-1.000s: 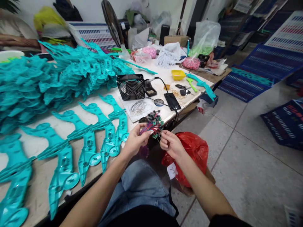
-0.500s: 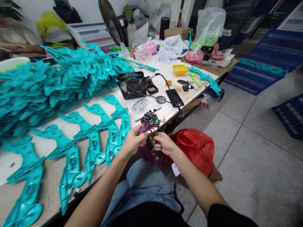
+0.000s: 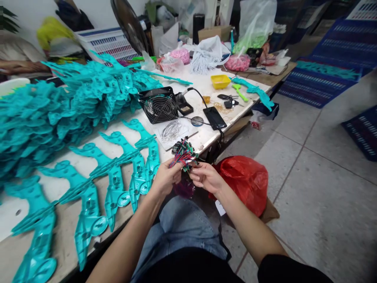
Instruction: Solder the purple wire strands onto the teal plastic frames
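Note:
A bundle of wired circuit boards (image 3: 183, 152), with red and blue wires and small dark and green parts, is held over my lap at the table's front edge. My left hand (image 3: 168, 176) is closed round the wires of this bundle. My right hand (image 3: 207, 177) pinches at the bundle's right side, thumb and forefinger together; the exact piece between them is too small to make out. Below the hands hangs a purple see-through bag (image 3: 185, 189), partly hidden. Several turquoise plastic shells (image 3: 115, 173) lie in a row on the table to the left.
A big heap of turquoise shells (image 3: 59, 106) covers the table's far left. Beyond my hands are a black fan (image 3: 160, 108), a soldering iron in its stand (image 3: 184, 103), a phone (image 3: 215, 118) and a yellow tray (image 3: 220, 81). A red plastic bag (image 3: 246, 184) stands at my right.
My right hand has turned slightly and its fingers have loosened a little at the bundle. The left hand keeps its hold on the wires. The whole view has shifted a little.

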`<action>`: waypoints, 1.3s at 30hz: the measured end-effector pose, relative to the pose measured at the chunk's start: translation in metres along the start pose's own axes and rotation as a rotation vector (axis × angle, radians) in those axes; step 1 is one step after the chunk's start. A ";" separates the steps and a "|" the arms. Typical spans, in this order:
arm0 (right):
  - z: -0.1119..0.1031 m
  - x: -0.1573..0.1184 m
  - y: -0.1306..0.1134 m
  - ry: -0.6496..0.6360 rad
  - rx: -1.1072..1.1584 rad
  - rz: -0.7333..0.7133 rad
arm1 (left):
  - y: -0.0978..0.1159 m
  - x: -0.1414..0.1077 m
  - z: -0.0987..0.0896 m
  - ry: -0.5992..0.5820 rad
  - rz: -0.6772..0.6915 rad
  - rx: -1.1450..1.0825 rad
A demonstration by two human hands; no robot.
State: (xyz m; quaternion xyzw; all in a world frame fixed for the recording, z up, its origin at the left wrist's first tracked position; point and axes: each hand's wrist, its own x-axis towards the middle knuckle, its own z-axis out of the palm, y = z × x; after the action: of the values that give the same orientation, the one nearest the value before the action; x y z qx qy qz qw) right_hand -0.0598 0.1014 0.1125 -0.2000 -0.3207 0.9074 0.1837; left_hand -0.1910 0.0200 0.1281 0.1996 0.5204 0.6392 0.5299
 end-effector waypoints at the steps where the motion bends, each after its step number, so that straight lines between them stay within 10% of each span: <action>1: -0.002 0.001 0.000 0.026 0.006 -0.007 | -0.001 -0.001 -0.001 -0.032 -0.002 0.004; 6: -0.004 0.007 0.014 0.133 -0.002 0.008 | -0.008 -0.003 0.001 -0.071 0.010 0.052; 13: 0.021 -0.009 0.040 0.080 0.069 0.027 | -0.023 0.007 0.007 0.323 0.113 0.202; 16: 0.016 -0.009 0.039 0.214 -0.036 -0.088 | -0.023 0.006 0.008 0.211 -0.008 0.103; 22: -0.002 -0.010 0.034 0.476 -0.701 -0.609 | -0.016 0.002 0.008 -0.167 -0.201 -0.061; 33: -0.005 0.000 0.022 0.454 -1.821 -0.858 | -0.029 0.008 0.012 -0.039 0.025 0.182; 39: -0.004 0.006 0.013 0.442 -1.221 -0.812 | -0.022 0.008 0.015 -0.037 -0.023 0.086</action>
State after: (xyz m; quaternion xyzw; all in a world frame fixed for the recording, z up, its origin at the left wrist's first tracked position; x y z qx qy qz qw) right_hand -0.0659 0.0969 0.0995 -0.3095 -0.7692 0.3695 0.4195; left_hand -0.1717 0.0317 0.1121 0.2281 0.5400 0.6063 0.5374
